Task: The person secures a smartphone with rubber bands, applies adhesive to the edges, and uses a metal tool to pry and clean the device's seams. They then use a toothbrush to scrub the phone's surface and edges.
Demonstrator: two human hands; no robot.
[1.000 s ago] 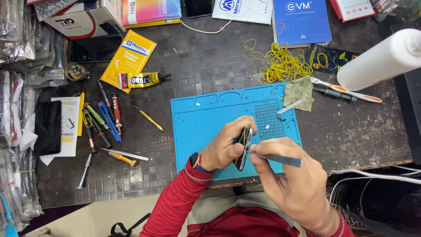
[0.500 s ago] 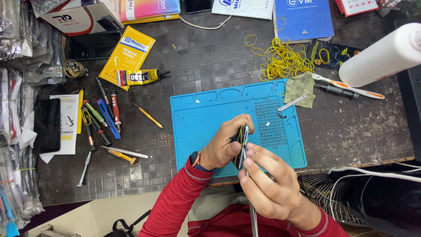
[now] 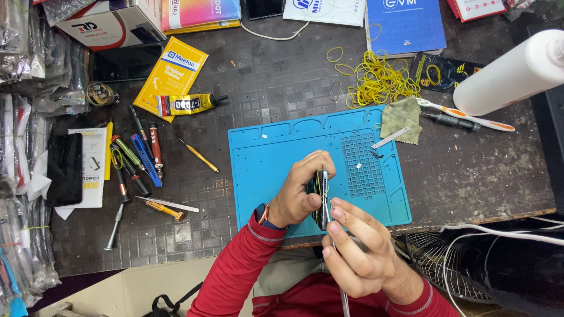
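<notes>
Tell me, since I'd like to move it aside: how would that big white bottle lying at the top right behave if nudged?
The white bottle lies on its side and looks round, so it would probably roll. Its smooth plastic may be somewhat slippery. It would likely roll towards the toothbrush beside it.

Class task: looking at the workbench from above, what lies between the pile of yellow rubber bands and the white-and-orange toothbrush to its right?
In the head view, an olive-green cloth lies between the rubber bands and the toothbrush, partly on the blue mat.

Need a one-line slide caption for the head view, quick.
Over a blue repair mat, the left hand holds a phone on edge while the right hand works its side.
</notes>
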